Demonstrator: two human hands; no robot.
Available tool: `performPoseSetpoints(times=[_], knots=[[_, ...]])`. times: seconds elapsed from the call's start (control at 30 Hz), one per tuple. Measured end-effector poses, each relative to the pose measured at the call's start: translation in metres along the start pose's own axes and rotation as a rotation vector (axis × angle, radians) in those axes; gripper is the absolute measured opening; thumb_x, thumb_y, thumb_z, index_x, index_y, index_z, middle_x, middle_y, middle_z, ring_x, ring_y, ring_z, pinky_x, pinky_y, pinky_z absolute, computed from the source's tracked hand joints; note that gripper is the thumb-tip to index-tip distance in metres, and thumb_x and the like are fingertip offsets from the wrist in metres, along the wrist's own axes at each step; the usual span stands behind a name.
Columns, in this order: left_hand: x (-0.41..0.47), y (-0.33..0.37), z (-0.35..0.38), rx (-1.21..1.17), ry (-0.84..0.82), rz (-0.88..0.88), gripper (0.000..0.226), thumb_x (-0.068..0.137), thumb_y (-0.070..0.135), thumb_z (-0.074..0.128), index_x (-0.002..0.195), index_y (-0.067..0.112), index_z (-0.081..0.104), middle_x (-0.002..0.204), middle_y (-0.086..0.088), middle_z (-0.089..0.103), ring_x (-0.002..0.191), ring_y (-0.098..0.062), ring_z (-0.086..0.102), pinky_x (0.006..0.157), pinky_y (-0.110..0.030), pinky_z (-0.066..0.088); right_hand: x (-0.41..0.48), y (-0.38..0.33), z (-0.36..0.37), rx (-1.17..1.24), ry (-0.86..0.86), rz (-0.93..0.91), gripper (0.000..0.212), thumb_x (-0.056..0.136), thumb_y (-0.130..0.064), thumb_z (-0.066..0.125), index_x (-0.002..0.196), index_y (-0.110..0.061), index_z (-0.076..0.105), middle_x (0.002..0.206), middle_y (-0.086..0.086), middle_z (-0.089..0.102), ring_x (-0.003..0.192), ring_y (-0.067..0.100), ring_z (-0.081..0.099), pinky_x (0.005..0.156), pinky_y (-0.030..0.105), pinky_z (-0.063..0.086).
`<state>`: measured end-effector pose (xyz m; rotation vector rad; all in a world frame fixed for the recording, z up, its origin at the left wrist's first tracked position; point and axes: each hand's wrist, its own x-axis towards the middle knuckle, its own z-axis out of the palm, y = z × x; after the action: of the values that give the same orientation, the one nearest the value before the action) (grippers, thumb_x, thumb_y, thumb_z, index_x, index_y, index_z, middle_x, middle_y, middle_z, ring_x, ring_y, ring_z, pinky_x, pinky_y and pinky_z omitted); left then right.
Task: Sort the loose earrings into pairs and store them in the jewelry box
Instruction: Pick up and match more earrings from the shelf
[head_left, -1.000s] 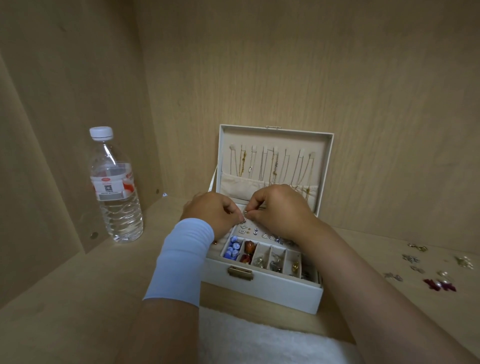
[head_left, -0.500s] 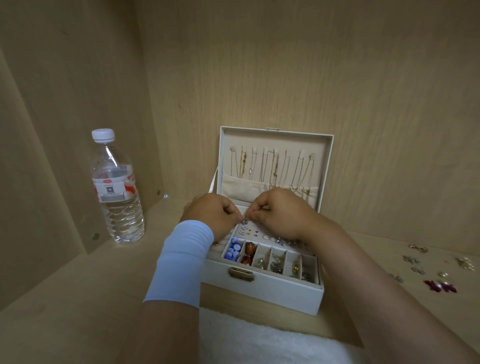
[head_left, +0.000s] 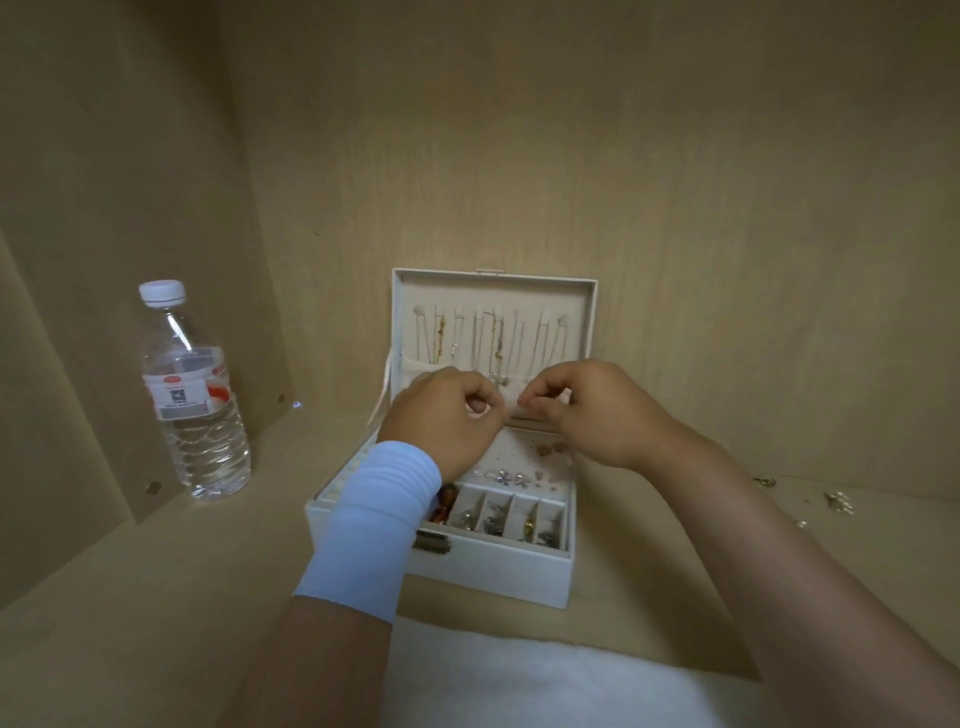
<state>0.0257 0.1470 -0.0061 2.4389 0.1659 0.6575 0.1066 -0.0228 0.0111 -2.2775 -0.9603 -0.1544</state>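
Jewelry box (head_left: 493, 577) open — left hand (head_left: 441, 421), right hand (head_left: 597, 410) pinched above, bottle label (head_left: 184, 397) illegible

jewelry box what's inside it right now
Chains hang in the lid, earrings lie on the pad, trinkets fill the front compartments. The left hand, right hand and sleeve hide the left compartments and the pad's back.

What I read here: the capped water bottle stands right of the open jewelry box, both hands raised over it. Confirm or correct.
One error: the head view shows the capped water bottle standing left of the open jewelry box, not right. The left hand and right hand are raised over it.
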Motion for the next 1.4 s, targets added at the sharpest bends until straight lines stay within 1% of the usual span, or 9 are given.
performPoseSetpoints(times=[0.23,0.4,0.53,0.63,0.73,1.07,1.2,1.3,1.4], knots=[[-0.003,0.092,0.065,-0.077,-0.246,0.114,0.006,0.085,0.036,0.066,0.086,0.032,0.070,0.087,0.015,0.067,0.083,-0.005,0.062,0.085,-0.028,0.052,-0.067,0.069,-0.076,-0.172,-0.056,0.144,0.012,0.090,-0.018,0.069,0.094,-0.026,0.076,0.085,-0.013,0.069,0.073,-0.005,0.058,0.071,0.016,0.042],[-0.004,0.138,0.117,0.019,-0.512,0.093,0.010,0.088,0.028,0.064,0.092,0.034,0.071,0.100,0.012,0.067,0.096,-0.012,0.063,0.090,-0.028,0.050,-0.099,0.110,-0.097,-0.225,-0.177,0.288,0.026,0.086,-0.010,0.065,0.092,-0.032,0.077,0.083,-0.016,0.067,0.076,0.000,0.064,0.070,0.012,0.048],[-0.010,0.142,0.141,0.058,-0.591,0.058,0.016,0.089,0.025,0.061,0.098,0.032,0.072,0.102,0.012,0.065,0.098,-0.011,0.062,0.090,-0.024,0.047,-0.106,0.125,-0.102,-0.224,-0.263,0.391,0.027,0.081,-0.011,0.066,0.078,-0.037,0.074,0.081,-0.016,0.071,0.079,0.008,0.070,0.077,0.027,0.059],[-0.014,0.134,0.150,0.075,-0.603,0.027,0.018,0.088,0.025,0.058,0.089,0.037,0.071,0.101,0.014,0.066,0.096,-0.010,0.063,0.093,-0.026,0.049,-0.104,0.129,-0.097,-0.175,-0.342,0.408,0.020,0.075,-0.015,0.067,0.076,-0.033,0.075,0.074,-0.003,0.076,0.068,0.018,0.073,0.071,0.038,0.063],[-0.013,0.123,0.155,0.076,-0.641,0.037,0.015,0.085,0.024,0.064,0.087,0.036,0.072,0.096,0.016,0.068,0.093,-0.006,0.064,0.092,-0.022,0.049,-0.102,0.126,-0.091,-0.139,-0.389,0.399,0.012,0.073,-0.022,0.081,0.082,-0.029,0.077,0.077,0.006,0.076,0.056,0.015,0.065,0.057,0.032,0.057],[-0.009,0.113,0.153,-0.013,-0.576,0.081,0.006,0.082,0.022,0.076,0.087,0.024,0.078,0.079,0.016,0.068,0.079,0.001,0.062,0.078,-0.013,0.046,-0.102,0.119,-0.078,-0.227,-0.357,0.368,0.008,0.077,-0.025,0.080,0.084,-0.028,0.078,0.070,-0.012,0.069,0.045,0.005,0.056,0.039,0.015,0.039],[-0.007,0.114,0.149,-0.083,-0.503,0.031,0.008,0.083,0.015,0.072,0.087,0.021,0.076,0.074,0.005,0.071,0.068,-0.006,0.065,0.068,-0.015,0.051,-0.104,0.116,-0.078,-0.129,-0.255,0.364,0.007,0.082,-0.020,0.073,0.084,-0.025,0.077,0.074,-0.002,0.071,0.043,0.013,0.059,0.038,0.019,0.042],[-0.007,0.116,0.142,-0.117,-0.459,0.006,0.009,0.083,0.014,0.073,0.087,0.021,0.076,0.070,0.004,0.070,0.066,-0.008,0.064,0.070,-0.021,0.054,-0.105,0.112,-0.079,-0.076,-0.199,0.337,0.013,0.089,-0.013,0.067,0.093,-0.019,0.078,0.073,-0.008,0.065,0.036,-0.004,0.053,0.034,0.008,0.034],[-0.007,0.116,0.132,-0.121,-0.404,0.006,0.014,0.085,0.013,0.068,0.088,0.025,0.075,0.074,0.011,0.068,0.071,-0.006,0.064,0.070,-0.020,0.050,-0.103,0.110,-0.075,-0.004,-0.138,0.312,0.016,0.087,-0.012,0.067,0.088,-0.023,0.079,0.072,-0.013,0.066,0.048,-0.013,0.055,0.055,0.010,0.043]])
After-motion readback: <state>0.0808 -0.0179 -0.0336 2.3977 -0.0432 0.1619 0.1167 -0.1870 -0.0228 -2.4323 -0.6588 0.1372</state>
